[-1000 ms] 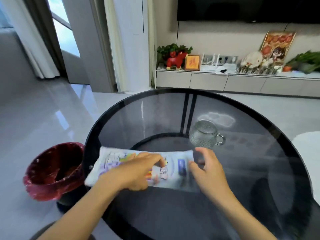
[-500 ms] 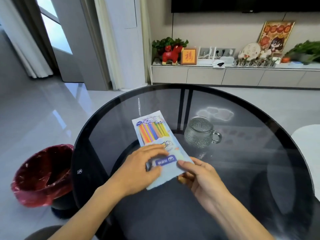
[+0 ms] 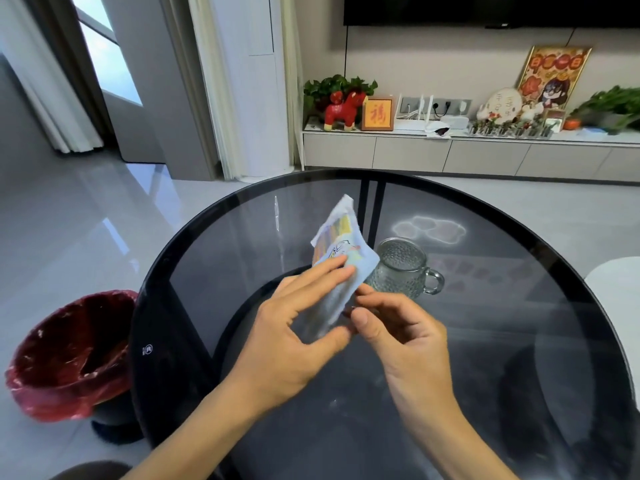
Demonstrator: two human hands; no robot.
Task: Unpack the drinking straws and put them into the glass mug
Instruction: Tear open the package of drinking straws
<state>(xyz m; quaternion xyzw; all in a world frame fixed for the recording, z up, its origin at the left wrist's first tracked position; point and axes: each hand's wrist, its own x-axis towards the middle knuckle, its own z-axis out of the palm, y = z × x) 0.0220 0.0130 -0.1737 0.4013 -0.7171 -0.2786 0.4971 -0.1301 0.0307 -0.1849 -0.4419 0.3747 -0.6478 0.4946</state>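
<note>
A flat white packet of coloured drinking straws (image 3: pixel 341 251) is lifted off the round dark glass table (image 3: pixel 207 271) and tilted up on edge. My left hand (image 3: pixel 298 327) grips its lower half between thumb and fingers. My right hand (image 3: pixel 394 327) pinches the packet's near bottom corner with thumb and fingertips. The textured glass mug (image 3: pixel 401 268) stands upright on the table just right of and behind the packet, handle to the right, with nothing inside.
A bin lined with a red bag (image 3: pixel 65 355) stands on the floor left of the table. A low white cabinet (image 3: pixel 450 154) with ornaments runs along the far wall. A white seat edge (image 3: pixel 620 296) shows at the right.
The packet lay flat on the table a second ago, was turned lengthwise away from me, and is now raised and tilted on edge between both hands.
</note>
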